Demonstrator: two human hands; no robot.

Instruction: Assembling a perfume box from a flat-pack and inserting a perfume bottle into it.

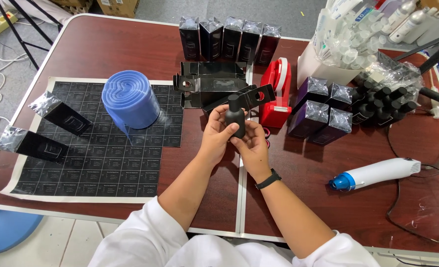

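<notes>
A small matte black bottle [235, 115] with a black cap stands upright between both my hands above the middle of the brown table [105, 49]. My left hand [216, 136] wraps its left side. My right hand [251, 143], a black watch on its wrist, grips the lower right side. Just behind the bottle lie flat unfolded black carton blanks [210, 89].
A blue film roll [130, 99] rests on a black label sheet [88, 158], with two wrapped black boxes [61, 114] at left. A red tape dispenser [276, 94], wrapped boxes [229, 37], purple boxes [314, 111], black bottles [385, 101] and a white-blue heat gun [375, 174] lie right.
</notes>
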